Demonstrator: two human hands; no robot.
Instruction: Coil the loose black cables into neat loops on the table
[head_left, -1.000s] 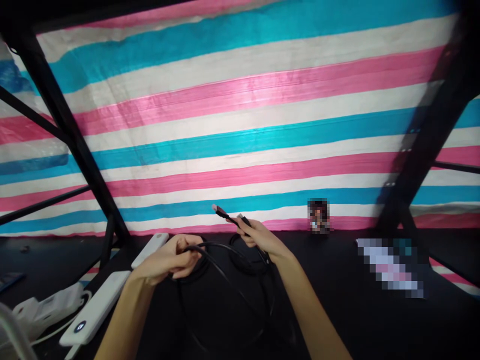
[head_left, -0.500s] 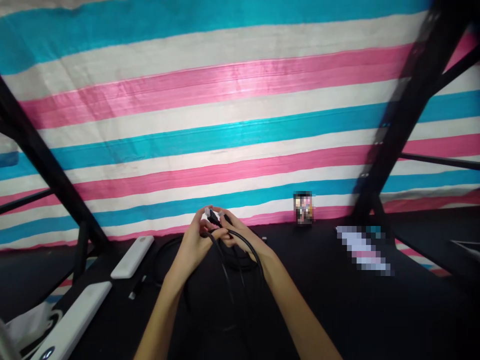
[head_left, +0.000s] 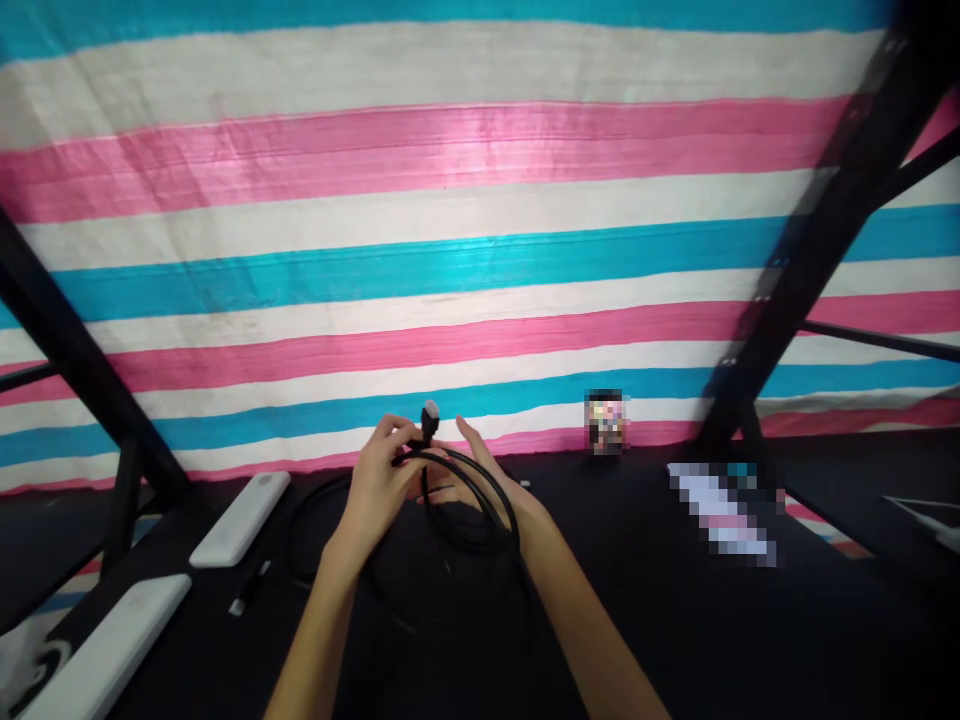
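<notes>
A black cable [head_left: 515,525] is looped into a loose coil between my hands, above the dark tabletop. My left hand [head_left: 379,490] pinches the coil near its top. A black plug [head_left: 429,424] with a pale tip stands upright just above those fingers. My right hand [head_left: 502,490] is at the coil's right side, thumb raised and fingers apart. Loops pass across its palm, and its fingertips are partly hidden behind them. To the left of my left hand, more black cable [head_left: 291,535] curves on the table, with a plug [head_left: 247,590] lying near it.
Two white slab-like devices [head_left: 241,520] lie on the left of the black table [head_left: 622,620]. A small blurred box [head_left: 607,422] stands at the back, and a blurred flat packet [head_left: 721,513] lies right. Black frame posts [head_left: 795,260] flank a striped sheet [head_left: 450,345].
The plug has swung upright above my left hand. My right thumb has lifted away and its fingers have spread, with the loops lying more rounded. The view has shifted slightly.
</notes>
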